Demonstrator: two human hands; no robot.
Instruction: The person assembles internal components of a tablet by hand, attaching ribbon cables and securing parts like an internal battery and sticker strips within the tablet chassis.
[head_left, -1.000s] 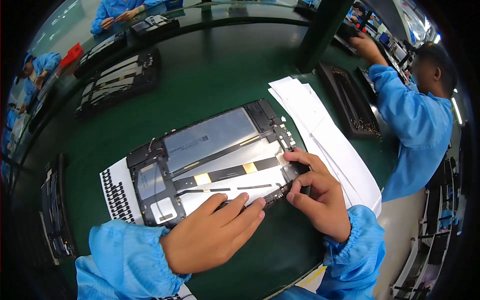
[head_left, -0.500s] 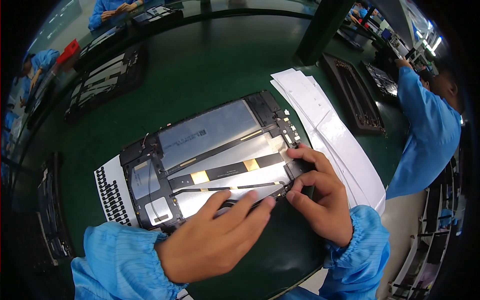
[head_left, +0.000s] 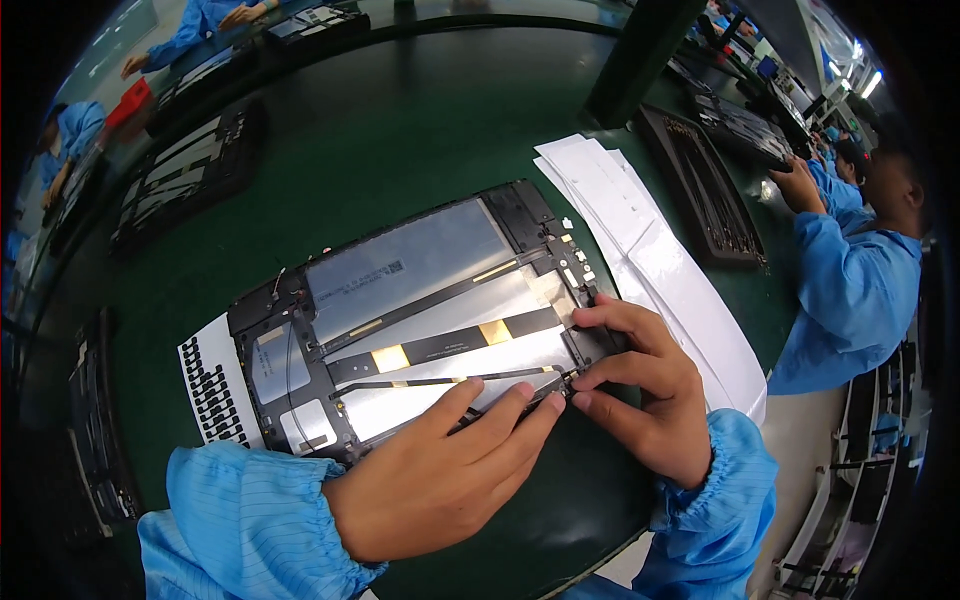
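Observation:
An opened tablet (head_left: 410, 310) lies tilted on the green table, its silver metal, dark battery and black ribbon cables (head_left: 450, 342) showing. My left hand (head_left: 450, 470) rests on its near long edge, fingers stretched out with the tips side by side along that edge. At the near right corner, my right hand (head_left: 645, 390) pinches with thumb and middle finger; what is between the tips is hidden. Its index finger touches the tablet's right end. Under the tablet's left end sticks out a white sheet with rows of small black adhesive pieces (head_left: 212, 392).
White paper sheets (head_left: 650, 260) fan out right of the tablet. Beyond them stands a black tray (head_left: 705, 190), near a green post (head_left: 640, 60). More opened tablets in black trays (head_left: 185, 165) lie at the far left. A person in blue (head_left: 850, 270) works at the right.
The view has shifted slightly. My left fingers have slid right toward the corner, and the black cable loop beside them is now mostly covered. The person at right has turned with a tablet in hand.

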